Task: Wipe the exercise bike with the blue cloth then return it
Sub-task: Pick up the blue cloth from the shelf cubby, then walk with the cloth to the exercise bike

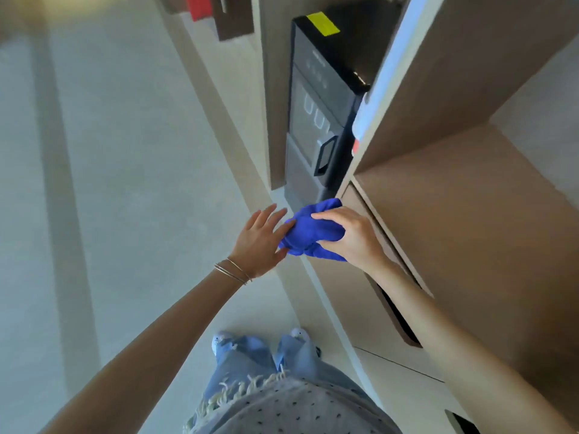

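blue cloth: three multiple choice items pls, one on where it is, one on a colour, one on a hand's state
1. Where is the blue cloth?
A. on the floor
B. in the right hand, beside the wooden cabinet
C. hanging on a hook
2. What colour is the sticker on the black appliance?
A. yellow
B. green
C. white
3. How is the left hand?
A. clenched in a fist
B. open, fingers straight, at the cloth
C. gripping a drawer handle

Answers:
1 B, the right fingers curl round the bunched cloth by the cabinet front.
2 A, the patch is plainly yellow.
3 B, its fingers lie straight at the cloth's edge.
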Demonstrator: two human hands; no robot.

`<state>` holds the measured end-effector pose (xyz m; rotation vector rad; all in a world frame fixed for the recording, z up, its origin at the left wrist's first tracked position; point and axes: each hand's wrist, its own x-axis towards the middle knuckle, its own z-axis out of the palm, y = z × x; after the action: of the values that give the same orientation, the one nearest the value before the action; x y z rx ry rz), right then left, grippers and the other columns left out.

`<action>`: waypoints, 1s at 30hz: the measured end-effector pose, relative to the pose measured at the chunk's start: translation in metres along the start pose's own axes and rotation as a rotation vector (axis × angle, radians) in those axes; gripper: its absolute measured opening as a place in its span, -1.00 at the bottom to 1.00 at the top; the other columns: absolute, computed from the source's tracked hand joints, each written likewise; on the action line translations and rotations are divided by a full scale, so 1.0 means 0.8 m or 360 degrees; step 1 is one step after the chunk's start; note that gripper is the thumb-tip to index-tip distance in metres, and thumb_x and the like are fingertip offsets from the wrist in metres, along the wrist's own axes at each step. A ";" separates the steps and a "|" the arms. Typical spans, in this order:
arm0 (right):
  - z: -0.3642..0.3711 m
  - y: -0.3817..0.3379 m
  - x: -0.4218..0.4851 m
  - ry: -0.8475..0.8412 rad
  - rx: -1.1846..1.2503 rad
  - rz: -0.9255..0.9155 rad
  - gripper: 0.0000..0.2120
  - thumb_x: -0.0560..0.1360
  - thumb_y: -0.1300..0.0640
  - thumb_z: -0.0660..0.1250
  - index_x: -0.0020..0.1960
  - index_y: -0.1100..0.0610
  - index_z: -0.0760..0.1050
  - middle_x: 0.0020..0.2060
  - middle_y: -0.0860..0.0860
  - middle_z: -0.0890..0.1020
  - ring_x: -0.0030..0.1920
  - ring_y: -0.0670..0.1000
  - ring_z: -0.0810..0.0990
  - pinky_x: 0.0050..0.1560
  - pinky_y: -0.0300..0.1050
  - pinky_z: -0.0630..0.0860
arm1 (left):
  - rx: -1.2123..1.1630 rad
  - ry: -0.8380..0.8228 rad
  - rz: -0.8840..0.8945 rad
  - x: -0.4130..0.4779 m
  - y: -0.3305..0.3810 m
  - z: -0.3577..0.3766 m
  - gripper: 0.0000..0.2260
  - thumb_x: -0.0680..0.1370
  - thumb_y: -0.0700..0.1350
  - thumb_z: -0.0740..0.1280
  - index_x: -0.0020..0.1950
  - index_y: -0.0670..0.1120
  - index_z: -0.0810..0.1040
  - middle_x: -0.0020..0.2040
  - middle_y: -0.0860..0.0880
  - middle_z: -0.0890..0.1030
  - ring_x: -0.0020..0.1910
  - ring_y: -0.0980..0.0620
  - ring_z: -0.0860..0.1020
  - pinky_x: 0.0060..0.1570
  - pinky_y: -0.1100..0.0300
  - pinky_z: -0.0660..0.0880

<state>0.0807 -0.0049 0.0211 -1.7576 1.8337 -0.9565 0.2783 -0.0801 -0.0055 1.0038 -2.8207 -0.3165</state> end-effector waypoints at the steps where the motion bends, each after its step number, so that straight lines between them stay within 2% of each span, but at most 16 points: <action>1: 0.016 -0.011 0.012 -0.0070 0.0003 -0.0027 -0.57 0.23 0.45 0.41 0.08 0.22 0.61 0.00 0.14 0.65 0.03 0.11 0.60 0.07 -0.12 0.48 | 0.0000 0.0006 -0.0075 -0.013 -0.017 -0.004 -0.56 0.42 -0.08 0.44 0.28 -0.13 0.52 0.32 -0.22 0.49 0.37 -0.27 0.38 0.34 -0.18 0.31; 4: 0.068 -0.046 0.051 -0.0271 -0.0072 -0.0168 -0.58 0.23 0.42 0.42 0.08 0.22 0.60 -0.01 0.12 0.65 0.06 0.15 0.57 0.09 -0.02 0.49 | 0.0003 0.0006 -0.0282 -0.054 -0.070 -0.018 -0.54 0.49 -0.01 0.36 0.37 -0.07 0.43 0.42 -0.17 0.38 0.46 -0.21 0.24 0.44 -0.13 0.16; 7: 0.122 -0.080 0.085 -0.0438 -0.0207 -0.0355 -0.61 0.25 0.37 0.42 0.08 0.20 0.60 -0.05 0.10 0.66 0.01 0.17 0.59 0.04 0.03 0.52 | 0.0049 0.0046 -0.0421 -0.103 -0.118 -0.037 -0.53 0.47 -0.01 0.37 0.36 -0.08 0.44 0.40 -0.18 0.42 0.44 -0.23 0.29 0.42 -0.16 0.19; 11: 0.196 -0.128 0.114 -0.0621 -0.0268 -0.0553 -0.62 0.27 0.35 0.38 0.07 0.14 0.60 -0.07 0.03 0.67 -0.03 0.14 0.60 -0.07 0.02 0.55 | 0.0092 0.0093 -0.0627 -0.171 -0.180 -0.062 -0.51 0.44 0.00 0.41 0.34 -0.10 0.47 0.36 -0.20 0.46 0.40 -0.26 0.35 0.37 -0.21 0.26; 13: 0.232 -0.152 0.124 -0.0671 -0.0223 -0.0553 -0.64 0.29 0.34 0.38 0.06 0.11 0.60 -0.07 0.01 0.66 -0.03 0.11 0.60 -0.06 -0.02 0.53 | 0.0108 0.0108 -0.0721 -0.205 -0.209 -0.070 -0.51 0.44 0.01 0.41 0.34 -0.10 0.46 0.36 -0.20 0.46 0.40 -0.26 0.35 0.36 -0.21 0.26; 19: 0.330 -0.230 0.148 -0.0805 -0.0183 -0.0645 -0.65 0.30 0.25 0.39 0.04 0.00 0.59 -0.09 -0.09 0.64 -0.06 0.01 0.58 -0.10 -0.18 0.42 | 0.0134 0.0124 -0.1020 -0.309 -0.272 -0.079 -0.49 0.50 0.06 0.30 0.43 -0.04 0.34 0.45 -0.14 0.35 0.47 -0.17 0.24 0.44 -0.11 0.15; 30: 0.470 -0.340 0.183 -0.1229 -0.0254 -0.1027 -0.64 0.30 0.25 0.38 0.07 0.01 0.59 -0.03 -0.08 0.65 0.01 0.02 0.57 -0.02 -0.12 0.47 | 0.0115 0.0206 -0.1783 -0.456 -0.330 -0.077 -0.47 0.51 0.11 0.25 0.44 -0.02 0.31 0.44 -0.13 0.36 0.44 -0.17 0.27 0.43 -0.11 0.18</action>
<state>0.5217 -0.2082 -0.0123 -2.4198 0.8841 -0.2199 0.7316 -0.0575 -0.0282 2.4001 -1.8702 -0.2161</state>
